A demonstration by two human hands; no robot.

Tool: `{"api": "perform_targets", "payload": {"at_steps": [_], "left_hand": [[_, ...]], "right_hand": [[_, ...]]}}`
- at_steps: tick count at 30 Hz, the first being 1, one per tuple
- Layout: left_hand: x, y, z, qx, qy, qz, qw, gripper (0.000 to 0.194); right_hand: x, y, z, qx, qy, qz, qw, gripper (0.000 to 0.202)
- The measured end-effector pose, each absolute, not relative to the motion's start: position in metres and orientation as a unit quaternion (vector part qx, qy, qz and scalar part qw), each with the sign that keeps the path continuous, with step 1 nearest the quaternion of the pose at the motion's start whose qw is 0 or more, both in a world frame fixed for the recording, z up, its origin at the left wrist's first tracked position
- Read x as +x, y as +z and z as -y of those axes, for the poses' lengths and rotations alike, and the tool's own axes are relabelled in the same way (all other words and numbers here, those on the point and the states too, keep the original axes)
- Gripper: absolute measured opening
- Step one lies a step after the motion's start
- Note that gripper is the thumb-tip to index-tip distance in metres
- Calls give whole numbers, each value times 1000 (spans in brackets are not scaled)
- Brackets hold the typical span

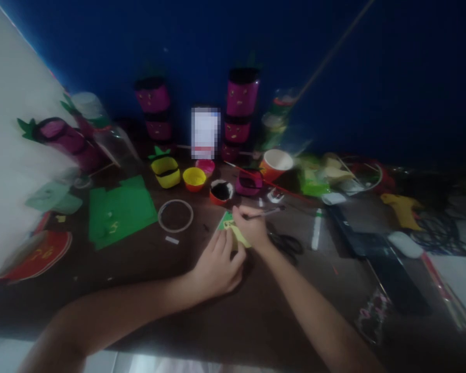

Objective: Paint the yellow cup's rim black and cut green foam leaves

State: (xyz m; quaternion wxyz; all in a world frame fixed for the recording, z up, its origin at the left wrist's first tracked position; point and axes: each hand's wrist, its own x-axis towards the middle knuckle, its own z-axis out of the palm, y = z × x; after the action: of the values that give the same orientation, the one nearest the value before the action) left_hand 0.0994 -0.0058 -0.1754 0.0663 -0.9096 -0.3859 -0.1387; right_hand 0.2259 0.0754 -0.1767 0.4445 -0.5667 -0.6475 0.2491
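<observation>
Near the middle of the dark table, my right hand (253, 228) is closed around a slim dark pen (271, 211) that points to the right. Below it lies a small yellow paper piece (241, 238) with dark marks, beside a green paper corner (226, 216). My left hand (219, 261) presses its bent fingertips on the near left side of the yellow paper, thumb and fingers drawn together. Black-handled scissors (289, 243) rest just right of my right wrist, partly hidden by it. Blur hides the fine marks on the paper.
Beyond my hands stand a dark-filled cup (221, 192), a yellow cup (194, 178) and a paper cup (276, 165). Green sheets (120, 212) and a clear ring (175, 215) lie left. A glue stick (317, 230) lies right. Purple decorated containers (243, 98) line the blue wall.
</observation>
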Motion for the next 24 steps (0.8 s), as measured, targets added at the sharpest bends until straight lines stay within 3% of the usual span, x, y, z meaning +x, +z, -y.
{"api": "perform_targets", "payload": {"at_steps": [24], "left_hand": [[100,-177,5,-906,-144,387,89,43]], "right_hand": [[225,-177,-76,-572,252,641,446,40]]}}
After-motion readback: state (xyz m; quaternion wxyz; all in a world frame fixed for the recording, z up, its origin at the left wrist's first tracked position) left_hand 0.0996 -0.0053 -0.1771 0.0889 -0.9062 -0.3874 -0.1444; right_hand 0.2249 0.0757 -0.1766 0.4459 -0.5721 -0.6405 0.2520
